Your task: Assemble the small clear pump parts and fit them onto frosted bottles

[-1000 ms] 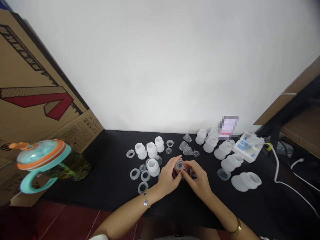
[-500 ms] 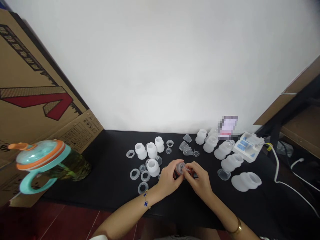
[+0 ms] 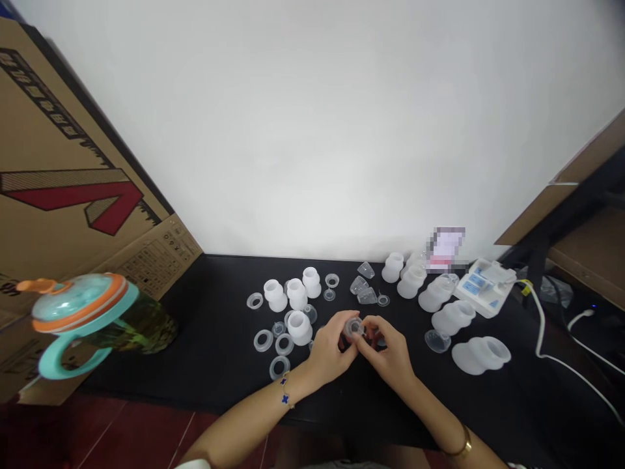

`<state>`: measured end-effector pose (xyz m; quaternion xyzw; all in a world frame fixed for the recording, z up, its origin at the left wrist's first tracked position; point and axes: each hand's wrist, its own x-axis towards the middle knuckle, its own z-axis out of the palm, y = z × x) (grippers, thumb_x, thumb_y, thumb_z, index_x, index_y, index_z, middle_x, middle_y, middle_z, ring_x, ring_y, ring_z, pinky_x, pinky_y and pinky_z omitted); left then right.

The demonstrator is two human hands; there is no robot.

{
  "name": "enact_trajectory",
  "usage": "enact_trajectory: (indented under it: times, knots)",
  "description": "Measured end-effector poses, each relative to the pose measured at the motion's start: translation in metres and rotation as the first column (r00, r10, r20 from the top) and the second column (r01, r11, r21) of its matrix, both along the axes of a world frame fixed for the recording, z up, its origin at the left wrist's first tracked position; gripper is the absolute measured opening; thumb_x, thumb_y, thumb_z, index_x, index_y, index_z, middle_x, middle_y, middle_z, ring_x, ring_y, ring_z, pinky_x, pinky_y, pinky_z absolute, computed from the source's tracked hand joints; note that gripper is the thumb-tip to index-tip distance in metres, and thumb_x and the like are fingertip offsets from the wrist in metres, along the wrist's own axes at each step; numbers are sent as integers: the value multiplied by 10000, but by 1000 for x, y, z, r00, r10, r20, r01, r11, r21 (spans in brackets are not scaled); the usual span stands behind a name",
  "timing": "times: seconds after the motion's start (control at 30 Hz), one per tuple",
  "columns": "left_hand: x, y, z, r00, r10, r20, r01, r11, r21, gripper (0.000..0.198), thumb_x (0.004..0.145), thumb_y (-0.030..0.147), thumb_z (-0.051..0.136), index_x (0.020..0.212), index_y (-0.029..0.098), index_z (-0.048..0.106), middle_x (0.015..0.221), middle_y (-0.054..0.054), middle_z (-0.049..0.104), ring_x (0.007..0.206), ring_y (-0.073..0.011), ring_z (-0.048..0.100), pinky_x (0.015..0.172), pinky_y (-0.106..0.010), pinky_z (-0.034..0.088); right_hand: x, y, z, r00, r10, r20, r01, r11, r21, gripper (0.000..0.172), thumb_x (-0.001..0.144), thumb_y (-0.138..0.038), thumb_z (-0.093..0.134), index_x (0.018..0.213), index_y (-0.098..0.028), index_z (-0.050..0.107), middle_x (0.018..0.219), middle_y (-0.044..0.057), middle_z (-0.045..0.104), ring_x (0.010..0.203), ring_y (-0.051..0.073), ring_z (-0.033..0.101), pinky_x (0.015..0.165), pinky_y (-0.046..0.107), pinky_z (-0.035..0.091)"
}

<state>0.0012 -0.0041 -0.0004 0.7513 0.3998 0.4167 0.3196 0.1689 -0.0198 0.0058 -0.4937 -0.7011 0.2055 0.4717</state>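
Note:
A translucent bottle collar ring [image 3: 354,327], with what looks like a clear nipple inside it, is held up over the table. My left hand [image 3: 329,345] grips its left side between thumb and fingers. From the right, my right hand [image 3: 388,345] pinches the ring's edge, its thumb pressing at the near rim. Just left of the hands stands a white wide-mouthed bottle [image 3: 299,327]. Several loose rings lie around it, such as a collar ring [image 3: 280,367]. Behind the hands are clear domed caps [image 3: 367,295] and a small nipple piece [image 3: 383,300].
Several white bottles lie at the right, including a tilted bottle [image 3: 481,355], near a clear cap [image 3: 437,341]. A white device [image 3: 485,286] with a cable sits behind them. At far left stand a tumbler [image 3: 122,312] and a cardboard box [image 3: 63,163].
My right fingers have shifted from the middle of the ring to its right edge, and its round opening shows more. My left hand has stayed put.

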Motion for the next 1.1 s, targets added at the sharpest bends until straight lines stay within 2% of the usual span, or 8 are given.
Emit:
enact_trajectory:
  times: [0.1, 0.3, 0.43, 0.63, 0.73, 0.83, 1.1]
  knots:
    - [0, 1, 0, 1000, 30, -1, -30, 999, -16, 438, 893, 191, 593, 1325, 247, 545, 1263, -68, 662, 888, -183, 686, 639, -280, 574, 1, 0, -2, 999, 11, -36, -12, 999, -30, 103, 905, -285, 652, 989, -227, 654, 769, 0, 628, 648, 157, 605, 550, 241, 496]
    - [-1, 2, -4, 1000, 24, -17, -24, 1000, 4, 534, 844, 141, 590, 1361, 257, 527, 1298, -71, 646, 938, -203, 683, 664, -300, 590, 1, 1, -3, 993, 119, 3, -119, 993, 4, 258, 933, -236, 590, 1187, -245, 638, 864, 27, 685, 732, 179, 645, 597, 268, 520]
    - [-1, 2, -5, 999, 22, -25, -21, 1000, 18, 578, 823, 109, 579, 1377, 261, 518, 1312, -72, 636, 985, -215, 681, 677, -299, 598, 0, 1, -2, 995, 95, 28, -95, 995, 22, 201, 929, -221, 596, 1118, -243, 661, 846, 21, 686, 720, 175, 647, 584, 262, 513]
    - [0, 2, -2, 999, 41, -27, -40, 999, 32, 498, 869, 157, 596, 1353, 259, 530, 1296, -71, 649, 1051, -225, 672, 732, -314, 602, 1, 1, -2, 999, 30, 35, -32, 998, 48, 111, 906, -230, 621, 1005, -236, 671, 769, 7, 681, 632, 163, 621, 567, 262, 507]
    - [1, 1, -2, 999, 31, -34, -31, 1000, -4, 466, 875, 195, 621, 1329, 260, 539, 1274, -61, 665, 954, -202, 688, 675, -295, 587, 2, 1, 0, 998, 13, 58, -17, 998, 66, 63, 914, -250, 616, 922, -237, 677, 732, 0, 671, 592, 156, 595, 558, 264, 497]
    - [1, 0, -2, 999, 8, -44, -10, 999, -43, 468, 848, 203, 651, 1302, 257, 551, 1251, -50, 680, 829, -173, 685, 639, -286, 570, 2, 1, 3, 997, -3, 72, -2, 997, 75, 109, 927, -266, 594, 847, -233, 660, 690, -3, 646, 568, 151, 581, 536, 258, 480]
    - [2, -1, 0, 999, -6, -42, 3, 998, -65, 400, 831, 174, 659, 1219, 249, 595, 1146, -24, 710, 832, -173, 680, 662, -278, 556, 2, 2, 3, 996, 6, 90, -8, 1000, 16, 133, 928, -261, 558, 834, -230, 648, 660, -12, 585, 574, 156, 572, 547, 256, 463]
